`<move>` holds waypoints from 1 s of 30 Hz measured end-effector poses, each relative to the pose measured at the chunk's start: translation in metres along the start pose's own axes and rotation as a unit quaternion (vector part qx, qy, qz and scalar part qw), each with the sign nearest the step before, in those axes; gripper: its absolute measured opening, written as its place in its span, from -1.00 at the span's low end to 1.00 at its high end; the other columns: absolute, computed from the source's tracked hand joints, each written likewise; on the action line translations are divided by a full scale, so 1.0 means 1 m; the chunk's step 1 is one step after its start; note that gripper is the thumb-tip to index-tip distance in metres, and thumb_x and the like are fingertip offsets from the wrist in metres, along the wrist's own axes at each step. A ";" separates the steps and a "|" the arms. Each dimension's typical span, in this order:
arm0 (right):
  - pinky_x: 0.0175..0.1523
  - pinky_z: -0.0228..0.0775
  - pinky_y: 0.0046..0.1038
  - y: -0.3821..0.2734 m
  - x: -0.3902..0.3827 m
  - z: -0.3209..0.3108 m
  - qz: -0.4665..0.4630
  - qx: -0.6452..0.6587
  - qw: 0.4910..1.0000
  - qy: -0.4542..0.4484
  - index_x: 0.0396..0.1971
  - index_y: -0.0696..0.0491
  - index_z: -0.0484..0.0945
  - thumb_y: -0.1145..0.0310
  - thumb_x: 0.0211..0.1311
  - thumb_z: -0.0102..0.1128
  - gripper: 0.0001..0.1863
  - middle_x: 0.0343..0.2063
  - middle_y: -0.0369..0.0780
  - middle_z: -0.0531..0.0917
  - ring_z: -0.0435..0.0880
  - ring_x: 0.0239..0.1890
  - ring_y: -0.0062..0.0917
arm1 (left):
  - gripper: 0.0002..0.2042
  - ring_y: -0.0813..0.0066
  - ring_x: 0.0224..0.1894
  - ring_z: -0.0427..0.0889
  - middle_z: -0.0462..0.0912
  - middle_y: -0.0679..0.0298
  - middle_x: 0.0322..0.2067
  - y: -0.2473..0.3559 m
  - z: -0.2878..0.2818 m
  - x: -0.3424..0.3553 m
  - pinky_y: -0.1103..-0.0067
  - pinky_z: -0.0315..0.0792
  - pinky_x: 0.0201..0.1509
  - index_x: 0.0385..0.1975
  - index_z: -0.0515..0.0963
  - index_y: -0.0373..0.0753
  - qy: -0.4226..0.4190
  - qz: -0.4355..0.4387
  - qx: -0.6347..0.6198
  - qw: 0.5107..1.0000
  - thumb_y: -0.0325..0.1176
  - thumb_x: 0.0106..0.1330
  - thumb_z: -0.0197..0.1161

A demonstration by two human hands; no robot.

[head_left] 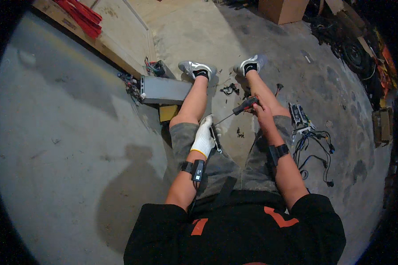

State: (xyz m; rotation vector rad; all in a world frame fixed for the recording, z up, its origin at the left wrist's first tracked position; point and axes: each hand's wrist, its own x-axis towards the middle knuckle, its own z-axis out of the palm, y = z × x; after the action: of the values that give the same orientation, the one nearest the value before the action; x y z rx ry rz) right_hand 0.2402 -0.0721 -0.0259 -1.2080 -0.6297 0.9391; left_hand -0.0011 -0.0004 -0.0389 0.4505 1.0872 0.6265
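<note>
My left hand [203, 135], in a white knit glove, is closed on a narrow dark part [216, 138] with a pale edge, held over my left thigh; its kind I cannot make out. My bare right hand [263, 112] grips a screwdriver [244, 106] by its black and red handle. The thin shaft slants down to the left, and its tip comes close to the gloved fingers. Whether the tip touches the part is too small to tell. Small dark pieces [240, 132] lie on the floor between my legs.
Left of my leg are a grey metal box [164, 90], a yellow block [168, 113] and colored wires [154, 67]. A cable bundle [314, 150] and metal brackets [300, 115] lie at right. Black scraps [229, 89] sit between my shoes. A cardboard box [284, 10] stands far off.
</note>
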 end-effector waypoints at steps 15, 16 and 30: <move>-0.24 0.53 -0.50 -0.045 -0.014 0.015 0.143 -0.390 0.909 0.036 -0.10 0.15 0.63 0.20 0.36 0.22 -0.69 -0.48 -0.24 0.68 0.68 -0.29 -0.61 | -0.73 0.38 -0.46 0.55 0.53 0.31 -0.34 0.004 -0.008 0.000 0.36 0.50 -0.43 0.03 0.47 0.08 -0.003 0.001 -0.029 1.000 -0.02 0.44 0.11; -0.23 0.53 -0.51 -0.040 -0.014 0.010 0.095 -0.416 0.904 0.032 -0.07 0.14 0.62 0.20 0.38 0.19 -0.67 -0.43 -0.23 0.69 0.68 -0.26 -0.62 | -0.73 0.38 -0.47 0.55 0.53 0.31 -0.35 0.006 -0.005 -0.002 0.37 0.49 -0.44 0.03 0.47 0.08 -0.010 0.002 -0.044 0.999 -0.01 0.44 0.11; 0.14 0.44 -0.51 -0.021 -0.012 0.009 -0.142 -0.144 0.978 -0.055 0.34 0.15 0.24 0.39 0.45 0.03 -0.49 0.06 -0.19 0.57 0.57 0.03 -0.53 | -0.77 0.38 -0.46 0.53 0.54 0.35 -0.32 0.001 -0.003 0.000 0.36 0.47 -0.43 -0.03 0.52 0.05 0.009 -0.006 -0.010 1.000 -0.05 0.44 0.11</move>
State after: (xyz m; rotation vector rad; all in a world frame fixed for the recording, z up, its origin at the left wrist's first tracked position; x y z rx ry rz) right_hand 0.2329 -0.0797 -0.0023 -1.2833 -1.0272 0.6908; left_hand -0.0038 0.0001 -0.0391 0.4212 1.0983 0.6312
